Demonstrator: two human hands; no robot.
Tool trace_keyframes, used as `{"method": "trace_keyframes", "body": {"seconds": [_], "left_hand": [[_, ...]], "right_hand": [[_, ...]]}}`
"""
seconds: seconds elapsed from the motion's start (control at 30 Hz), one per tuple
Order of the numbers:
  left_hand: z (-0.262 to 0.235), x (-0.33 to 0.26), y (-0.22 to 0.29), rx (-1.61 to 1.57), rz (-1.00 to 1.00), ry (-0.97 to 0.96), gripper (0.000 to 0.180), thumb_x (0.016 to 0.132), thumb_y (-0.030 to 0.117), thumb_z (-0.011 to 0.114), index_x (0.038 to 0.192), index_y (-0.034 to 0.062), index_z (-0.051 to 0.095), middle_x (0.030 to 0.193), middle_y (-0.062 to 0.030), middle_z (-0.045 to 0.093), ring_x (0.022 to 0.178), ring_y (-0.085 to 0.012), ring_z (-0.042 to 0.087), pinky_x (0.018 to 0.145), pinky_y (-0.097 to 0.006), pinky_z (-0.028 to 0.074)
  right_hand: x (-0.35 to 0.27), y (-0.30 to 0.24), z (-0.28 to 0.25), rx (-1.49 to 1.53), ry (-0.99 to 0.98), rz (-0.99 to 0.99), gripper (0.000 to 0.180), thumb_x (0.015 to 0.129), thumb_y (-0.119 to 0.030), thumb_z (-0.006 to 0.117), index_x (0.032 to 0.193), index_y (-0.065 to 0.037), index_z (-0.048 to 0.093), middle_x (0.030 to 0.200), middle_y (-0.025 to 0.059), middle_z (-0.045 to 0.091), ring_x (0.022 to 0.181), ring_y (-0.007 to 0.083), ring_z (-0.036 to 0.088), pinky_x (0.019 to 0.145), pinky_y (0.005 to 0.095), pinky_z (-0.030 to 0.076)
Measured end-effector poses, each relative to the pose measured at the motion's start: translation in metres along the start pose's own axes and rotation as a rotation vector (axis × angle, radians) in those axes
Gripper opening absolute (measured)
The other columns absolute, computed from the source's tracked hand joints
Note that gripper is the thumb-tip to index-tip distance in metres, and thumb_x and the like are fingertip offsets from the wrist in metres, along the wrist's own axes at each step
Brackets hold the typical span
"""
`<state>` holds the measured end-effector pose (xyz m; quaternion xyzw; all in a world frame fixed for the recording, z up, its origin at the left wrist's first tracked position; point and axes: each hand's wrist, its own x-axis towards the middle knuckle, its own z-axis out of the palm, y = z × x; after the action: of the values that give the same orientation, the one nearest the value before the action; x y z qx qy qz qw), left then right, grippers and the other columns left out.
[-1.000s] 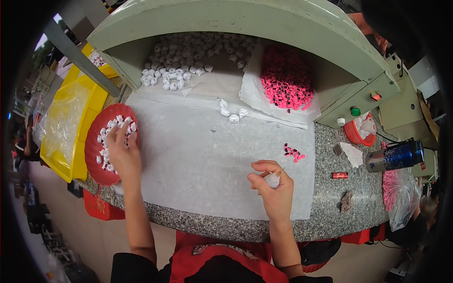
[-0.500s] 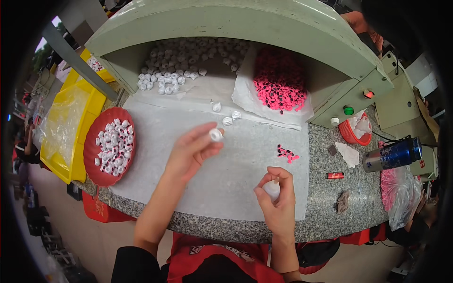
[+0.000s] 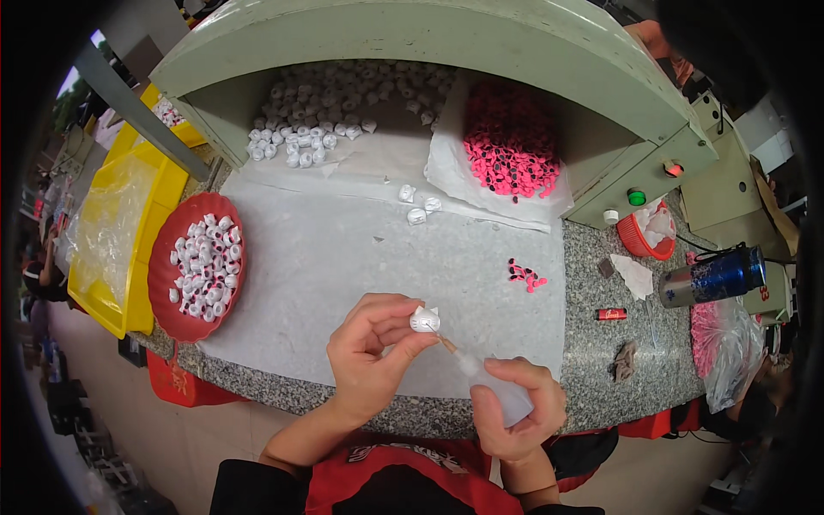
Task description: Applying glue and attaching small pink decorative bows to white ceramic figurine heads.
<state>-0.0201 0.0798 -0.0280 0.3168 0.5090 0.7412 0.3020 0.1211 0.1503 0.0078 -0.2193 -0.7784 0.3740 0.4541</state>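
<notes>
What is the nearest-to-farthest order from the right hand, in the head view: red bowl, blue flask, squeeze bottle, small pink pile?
1. Squeeze bottle, held.
2. Small pink pile, ahead.
3. Blue flask, right side.
4. Red bowl, left side.

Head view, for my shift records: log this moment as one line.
left hand: pinching white piece | right hand: gripping bottle, nozzle at piece | red bowl: holding pieces | pink bits: on paper

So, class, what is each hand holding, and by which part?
The left hand pinches a small white piece by its left side; the right hand grips a whitish bottle around its body.
</notes>
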Motion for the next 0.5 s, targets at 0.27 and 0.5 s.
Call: {"method": "trace_keyframes", "body": {"seconds": [0.27,0.5], "left_hand": [[-0.0003,-0.0022,-0.002,-0.005,0.03,0.018,0.031,0.07,-0.014,0.062,0.098,-0.0044,0.05,0.102,-0.0127,0.049,0.092,-0.0205,0.058,0.08,-0.029,0.052],[0.0001,-0.0025,-0.0031,-0.012,0.063,0.011,0.031,0.07,-0.015,0.061,0.097,-0.0048,0.05,0.101,-0.0132,0.049,0.093,-0.0208,0.058,0.081,-0.03,0.052]], "right_hand": [[-0.0042,0.002,-0.0007,0.037,-0.016,0.086,0.025,0.064,0.001,0.067,0.087,0.002,0.059,0.063,0.012,0.059,0.049,0.0174,0.056,0.044,0.0244,0.042],[-0.0008,0.0006,-0.0012,0.033,-0.033,0.072,0.023,0.065,0.001,0.067,0.087,0.002,0.059,0.064,0.012,0.06,0.049,0.0179,0.057,0.044,0.0248,0.042]]}}
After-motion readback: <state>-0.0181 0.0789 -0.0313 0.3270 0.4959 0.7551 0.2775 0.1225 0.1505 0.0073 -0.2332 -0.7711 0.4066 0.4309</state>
